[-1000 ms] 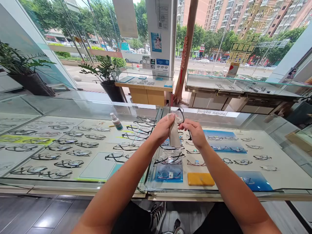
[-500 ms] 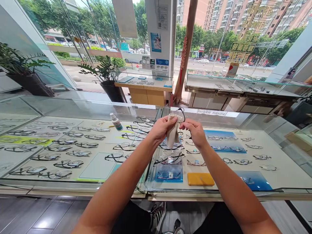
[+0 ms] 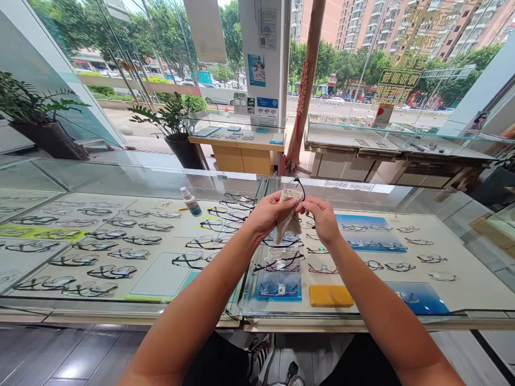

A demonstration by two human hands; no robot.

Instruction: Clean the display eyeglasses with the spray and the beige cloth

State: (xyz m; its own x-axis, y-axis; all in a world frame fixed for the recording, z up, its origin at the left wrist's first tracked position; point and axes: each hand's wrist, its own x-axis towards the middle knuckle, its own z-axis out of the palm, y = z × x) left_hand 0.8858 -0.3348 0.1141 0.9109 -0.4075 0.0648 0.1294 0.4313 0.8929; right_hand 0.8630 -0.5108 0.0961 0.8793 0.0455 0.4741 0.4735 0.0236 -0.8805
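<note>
My left hand [image 3: 270, 213] is closed on a beige cleaning cloth [image 3: 287, 222], which is folded about part of a pair of glasses. A dark temple of the glasses [image 3: 301, 185] sticks up above the cloth; the lenses are mostly hidden by cloth and fingers. My right hand [image 3: 321, 215] pinches the glasses' frame on its right side, close against the cloth. Both hands are above the glass display counter. To their left, a white spray bottle [image 3: 191, 202] with a label stands on the glass.
Rows of spectacles [image 3: 112, 272] lie inside the glass counter [image 3: 475, 268]. A yellow case [image 3: 331, 296] is near its front edge. Beyond the counter are a potted plant [image 3: 183, 128], a wooden post [image 3: 308, 80] and further display cases [image 3: 354, 142].
The cloth has bunched and spread to the right round the glasses. My right hand has shifted slightly left, nearer the left hand. The bottle stays put.
</note>
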